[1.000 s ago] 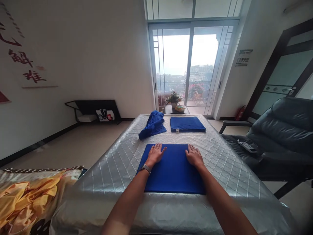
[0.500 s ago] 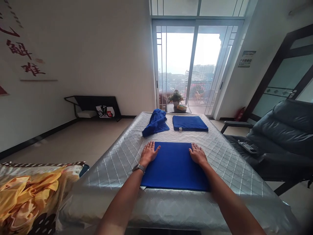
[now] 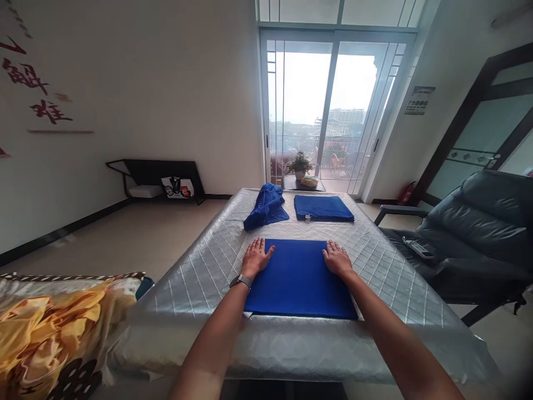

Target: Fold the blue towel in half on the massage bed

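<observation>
A folded blue cloth [image 3: 302,280] lies flat near the front of a table with a silver quilted cover [image 3: 191,283]. My left hand [image 3: 255,259] rests palm down on its far left corner, fingers stretched forward and thumb on the cloth. On the far right corner my right hand [image 3: 337,259] lies flat in the same way, thumb pointing inward. Beyond them is a crumpled blue cloth [image 3: 266,208] on the left. A neatly folded blue stack [image 3: 323,208] with a small white tag sits to its right.
A dark padded armchair [image 3: 478,233] with a grey device [image 3: 418,248] on its seat stands close on the right. Yellow cloth [image 3: 54,328] is heaped at the lower left. Behind the table, a chair holds a potted plant [image 3: 300,163] before a glass sliding door [image 3: 300,100].
Both hands stay flat on the folded cloth's far corners. The view has shifted slightly; the cloths keep their places on the table.
</observation>
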Motion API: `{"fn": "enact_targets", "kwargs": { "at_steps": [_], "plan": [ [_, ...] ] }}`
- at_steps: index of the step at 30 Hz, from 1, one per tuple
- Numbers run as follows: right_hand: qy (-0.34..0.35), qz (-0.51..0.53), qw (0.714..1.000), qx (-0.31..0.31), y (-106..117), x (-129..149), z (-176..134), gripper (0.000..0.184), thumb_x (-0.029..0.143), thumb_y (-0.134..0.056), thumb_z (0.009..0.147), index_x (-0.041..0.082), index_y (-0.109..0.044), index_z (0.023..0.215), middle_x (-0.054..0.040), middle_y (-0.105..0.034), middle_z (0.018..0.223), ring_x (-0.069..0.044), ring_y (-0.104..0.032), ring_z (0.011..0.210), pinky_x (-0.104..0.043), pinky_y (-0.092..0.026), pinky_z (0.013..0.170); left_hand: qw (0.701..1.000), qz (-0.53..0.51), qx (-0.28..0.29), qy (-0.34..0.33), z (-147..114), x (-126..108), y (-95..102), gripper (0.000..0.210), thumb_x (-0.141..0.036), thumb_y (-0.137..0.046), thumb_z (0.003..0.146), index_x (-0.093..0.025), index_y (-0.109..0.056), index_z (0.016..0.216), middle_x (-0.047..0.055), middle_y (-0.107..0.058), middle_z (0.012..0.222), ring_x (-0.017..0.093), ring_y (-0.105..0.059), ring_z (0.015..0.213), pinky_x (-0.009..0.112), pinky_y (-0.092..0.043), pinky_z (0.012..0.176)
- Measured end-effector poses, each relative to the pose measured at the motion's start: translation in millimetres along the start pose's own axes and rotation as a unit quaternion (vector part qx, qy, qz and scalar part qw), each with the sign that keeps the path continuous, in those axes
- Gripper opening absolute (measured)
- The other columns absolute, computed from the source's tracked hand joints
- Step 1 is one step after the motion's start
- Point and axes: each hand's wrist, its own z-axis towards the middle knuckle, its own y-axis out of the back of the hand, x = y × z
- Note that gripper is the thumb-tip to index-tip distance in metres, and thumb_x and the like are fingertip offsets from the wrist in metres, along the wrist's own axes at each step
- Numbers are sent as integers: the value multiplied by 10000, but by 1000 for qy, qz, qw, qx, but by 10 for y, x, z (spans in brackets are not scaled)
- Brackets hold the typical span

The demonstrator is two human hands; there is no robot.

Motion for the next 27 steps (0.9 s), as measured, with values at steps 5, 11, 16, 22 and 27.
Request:
{"fn": "enact_targets", "kwargs": {
  "at_steps": [5, 11, 16, 22, 27],
  "plan": [
    [9, 8, 1000, 21, -40, 3, -55, 641, 353, -177, 1028, 104, -178, 1618, -53, -132, 1693, -198, -109, 1554, -396, -82, 1249, 1000, 6, 5, -4, -2, 1, -7, 828, -646, -125, 1003, -67, -316, 1564, 162, -282, 1644, 266, -243, 1527, 406, -178, 1244],
    [6, 24, 1000, 1, -95, -3, -90, 660, 416, -164, 1034, 109, -183, 1618, -58, -143, 1691, -193, -120, 1552, -394, -69, 1248, 999, 49, -7, 3, -21, -24, 44, 815, -630, -161, 1007, -53, -336, 1555, 192, -324, 1621, 296, -287, 1509, 440, -165, 1245],
    [6, 36, 999, -7, -66, 21, -117, 664, 412, -177, 1029, 98, -201, 1614, -56, -162, 1685, -191, -133, 1550, -386, -67, 1249, 995, 78, -51, -22, -6, -323, 146, 755, -557, -216, 1024, -17, -395, 1520, 218, -364, 1596, 330, -276, 1509, 469, -161, 1245],
    [12, 31, 999, -12, -75, 3, -135, 660, 403, -174, 1032, 91, -198, 1614, -75, -164, 1684, -210, -151, 1547, -398, -86, 1247, 981, -13, -9, -192, -66, -1492, 2, 725, -555, -122, 1038, -105, -394, 1538, 129, -388, 1602, 226, -310, 1503, 391, -214, 1243],
    [45, 5, 999, -10, -113, -53, -130, 626, 353, -201, 1029, 149, -203, 1621, -42, -137, 1692, -206, -122, 1553, -393, -114, 1242, 974, -59, 37, -215, -94, -2060, -221, 731, -545, -63, 1036, -129, -374, 1550, 111, -377, 1611, 204, -276, 1516, 405, -202, 1253]
  ]
}}
